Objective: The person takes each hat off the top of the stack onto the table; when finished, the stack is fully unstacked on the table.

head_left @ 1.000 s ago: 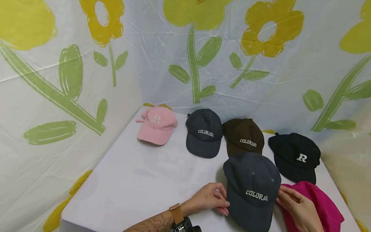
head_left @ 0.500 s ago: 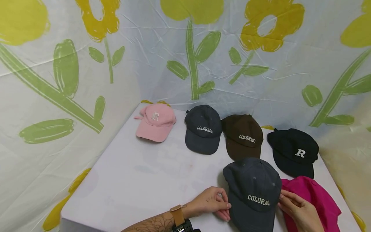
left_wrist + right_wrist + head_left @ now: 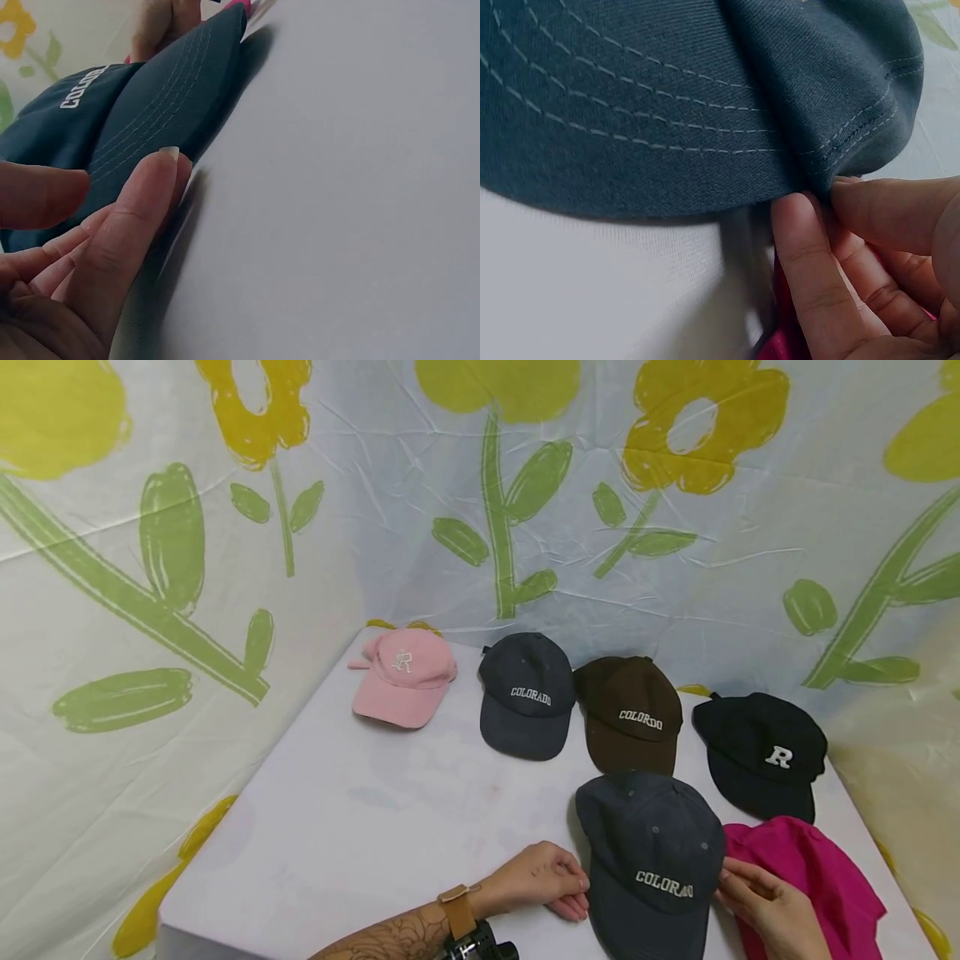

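Note:
A dark blue-grey baseball cap (image 3: 651,852) with white COLORADO lettering is at the front right of the table, its brim toward me. At the left edge of its brim is my left hand (image 3: 536,881), fingers bent; in the left wrist view its fingers (image 3: 142,195) meet the brim edge. My right hand (image 3: 780,906) pinches the cap's other side where brim and crown join, the thumb (image 3: 885,206) against the band in the right wrist view. A magenta cloth item (image 3: 832,868) lies behind that hand, partly hidden.
Along the back of the white table (image 3: 315,860) sit a pink cap (image 3: 405,685), another dark grey COLORADO cap (image 3: 527,697), a brown cap (image 3: 633,710) and a black cap (image 3: 761,756). A flower-printed cloth (image 3: 375,510) hangs behind and at the sides.
The front cap has come slightly lower in the head view, uncovering more of the brown cap's brim. Both hands stay at its sides; the left has shifted slightly left. The view tilted slightly.

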Available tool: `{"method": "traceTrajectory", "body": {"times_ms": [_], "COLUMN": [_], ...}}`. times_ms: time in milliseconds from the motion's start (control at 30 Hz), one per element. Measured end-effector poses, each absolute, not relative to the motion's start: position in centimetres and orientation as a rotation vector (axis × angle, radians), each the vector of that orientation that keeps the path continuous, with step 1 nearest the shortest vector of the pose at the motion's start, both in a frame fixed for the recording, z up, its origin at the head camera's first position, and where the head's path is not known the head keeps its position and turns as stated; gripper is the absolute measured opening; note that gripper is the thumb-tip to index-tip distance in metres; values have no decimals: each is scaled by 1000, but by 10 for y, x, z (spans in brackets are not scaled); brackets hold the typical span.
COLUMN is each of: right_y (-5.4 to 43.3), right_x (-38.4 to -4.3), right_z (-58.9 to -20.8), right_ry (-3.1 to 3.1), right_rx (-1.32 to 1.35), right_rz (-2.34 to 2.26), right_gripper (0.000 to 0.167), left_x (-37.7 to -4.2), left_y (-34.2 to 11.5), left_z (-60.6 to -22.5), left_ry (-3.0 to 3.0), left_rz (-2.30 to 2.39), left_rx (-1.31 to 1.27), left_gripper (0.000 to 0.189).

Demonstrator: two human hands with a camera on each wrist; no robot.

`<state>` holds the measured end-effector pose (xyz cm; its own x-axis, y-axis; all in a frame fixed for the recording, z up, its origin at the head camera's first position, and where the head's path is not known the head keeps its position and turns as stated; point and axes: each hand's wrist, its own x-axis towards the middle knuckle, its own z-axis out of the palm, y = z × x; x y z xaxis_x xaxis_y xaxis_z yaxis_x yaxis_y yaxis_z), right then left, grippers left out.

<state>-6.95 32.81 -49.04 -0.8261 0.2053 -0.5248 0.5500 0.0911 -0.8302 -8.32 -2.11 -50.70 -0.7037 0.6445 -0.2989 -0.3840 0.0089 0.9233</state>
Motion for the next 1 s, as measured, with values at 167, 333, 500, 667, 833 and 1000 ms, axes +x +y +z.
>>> {"method": "traceTrajectory", "body": {"times_ms": [167,333,500,667,833,1000], "right_y": [329,328,330,329,319,294], "right_x": [-71,-73,-71,-71,-71,-74], "right_z": [-492,-492,-486,-474,-455,-431], "right_ry": [2131,2202,2393,2537,2653,2785], "right_rx": [732,711,687,718,752,658], "right_rz": [-1759,-1653,-1397,-1307,-1348,-1435], "right_gripper": [31,59,72,67,59,62], "left_x": [-89,-98,-107,-116,-126,-135], "left_y": [-23,-27,-36,-45,-58,-79], "left_z": [-505,-500,-496,-492,-485,-480], "left_ry": [1688,1768,1815,1860,1892,1980], "left_rz": [1805,1795,1821,1891,1953,1992], "left_rx": [276,239,238,270,265,239], "left_gripper": [13,15,16,18,20,22]}}
